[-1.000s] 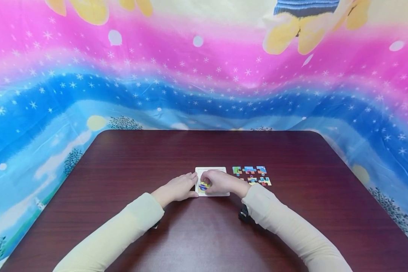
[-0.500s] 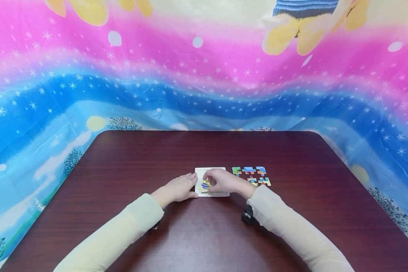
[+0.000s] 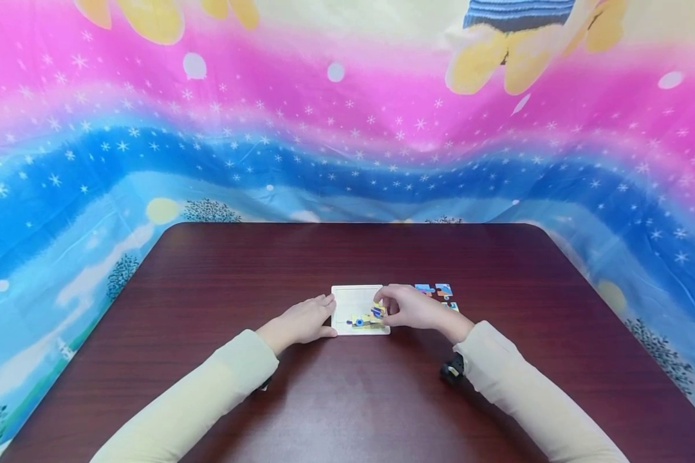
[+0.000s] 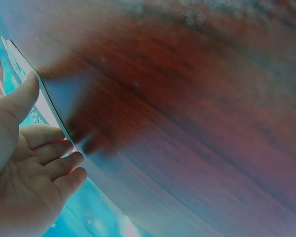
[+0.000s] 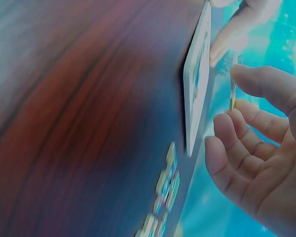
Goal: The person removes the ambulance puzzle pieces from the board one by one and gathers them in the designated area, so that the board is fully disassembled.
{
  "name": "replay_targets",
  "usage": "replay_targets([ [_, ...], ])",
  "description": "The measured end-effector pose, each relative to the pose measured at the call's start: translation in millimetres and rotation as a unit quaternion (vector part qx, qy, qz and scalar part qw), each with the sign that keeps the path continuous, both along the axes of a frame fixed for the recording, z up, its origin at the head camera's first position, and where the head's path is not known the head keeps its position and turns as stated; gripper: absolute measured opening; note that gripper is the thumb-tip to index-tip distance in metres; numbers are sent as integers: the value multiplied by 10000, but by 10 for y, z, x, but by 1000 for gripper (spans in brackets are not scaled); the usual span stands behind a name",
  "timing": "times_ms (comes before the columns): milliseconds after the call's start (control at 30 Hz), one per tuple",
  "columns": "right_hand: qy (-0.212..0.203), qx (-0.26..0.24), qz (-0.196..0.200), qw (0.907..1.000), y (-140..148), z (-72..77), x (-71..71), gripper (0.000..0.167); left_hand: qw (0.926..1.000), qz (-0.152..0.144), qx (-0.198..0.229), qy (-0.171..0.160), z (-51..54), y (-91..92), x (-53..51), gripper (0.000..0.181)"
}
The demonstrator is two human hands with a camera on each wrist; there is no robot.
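A white puzzle tray (image 3: 347,299) lies on the table, with a yellow and blue puzzle section (image 3: 359,323) along its near side. My left hand (image 3: 302,319) rests against the tray's left edge, fingers fairly straight, thumb by the near corner. In the left wrist view the left thumb (image 4: 27,96) touches the tray's rim. Over the tray's right edge, my right hand (image 3: 414,307) pinches a yellow and blue puzzle piece (image 3: 378,312) between thumb and fingers. Seen edge-on in the right wrist view, that puzzle piece (image 5: 233,94) is above the tray (image 5: 197,84), apart from it.
Several loose puzzle pieces (image 3: 443,290) lie right of the tray, partly hidden by my right hand. They appear as a staggered group of pieces (image 5: 163,190) in the right wrist view. Dark wooden table (image 3: 255,257) surrounds them, and a colourful printed cloth (image 3: 347,161) hangs behind.
My right hand has moved right from the tray's left half to its right edge, carrying the puzzle piece. More of the tray shows, and some loose pieces are now covered. The left hand stays put.
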State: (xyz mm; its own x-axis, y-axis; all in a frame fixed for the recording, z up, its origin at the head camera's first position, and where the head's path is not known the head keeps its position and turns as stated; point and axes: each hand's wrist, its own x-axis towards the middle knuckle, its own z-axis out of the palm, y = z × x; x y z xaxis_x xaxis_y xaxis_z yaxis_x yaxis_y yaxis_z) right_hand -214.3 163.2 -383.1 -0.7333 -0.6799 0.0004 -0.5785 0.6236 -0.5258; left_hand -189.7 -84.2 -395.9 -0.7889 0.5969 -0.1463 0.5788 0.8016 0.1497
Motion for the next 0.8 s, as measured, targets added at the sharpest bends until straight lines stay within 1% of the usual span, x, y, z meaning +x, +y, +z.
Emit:
replay_targets([
  [167,-103,-16,-246,9996,156,2,31,34,10000,-6,-13,19,-3,1,1,63],
  [433,-92,24,-382,9992,382,-35,77,32,10000,-1,0,5,7,4,-1,62],
  [600,-154,13,-357,9992,502,-53,112,32,10000,2,1,-8,12,4,5,62],
  [800,-216,139,-330,9991,580,-58,164,31,10000,1,-21,-9,2,2,3,62],
])
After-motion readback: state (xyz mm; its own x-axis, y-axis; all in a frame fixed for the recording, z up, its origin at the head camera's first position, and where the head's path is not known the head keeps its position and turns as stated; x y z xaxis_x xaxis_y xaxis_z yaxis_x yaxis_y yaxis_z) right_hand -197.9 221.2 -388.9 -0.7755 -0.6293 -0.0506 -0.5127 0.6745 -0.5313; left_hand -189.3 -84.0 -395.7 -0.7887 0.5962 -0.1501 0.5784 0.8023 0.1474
